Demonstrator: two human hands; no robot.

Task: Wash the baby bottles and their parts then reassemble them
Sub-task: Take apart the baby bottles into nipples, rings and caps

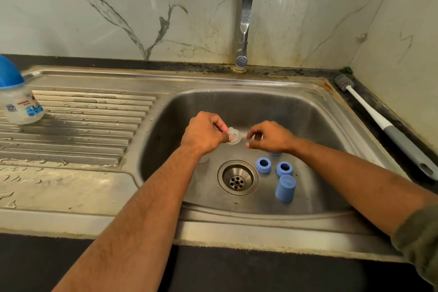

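Left hand pinches a clear teat; right hand curled, grip apparently empty.

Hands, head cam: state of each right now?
Left hand: pinches a clear teat over the sink.
Right hand: fingers curled; whether it holds anything cannot be told.

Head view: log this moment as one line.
left hand: pinches clear teat | right hand: fingers curled, contents unclear | basin: two blue rings, blue cap | drainboard: assembled bottle
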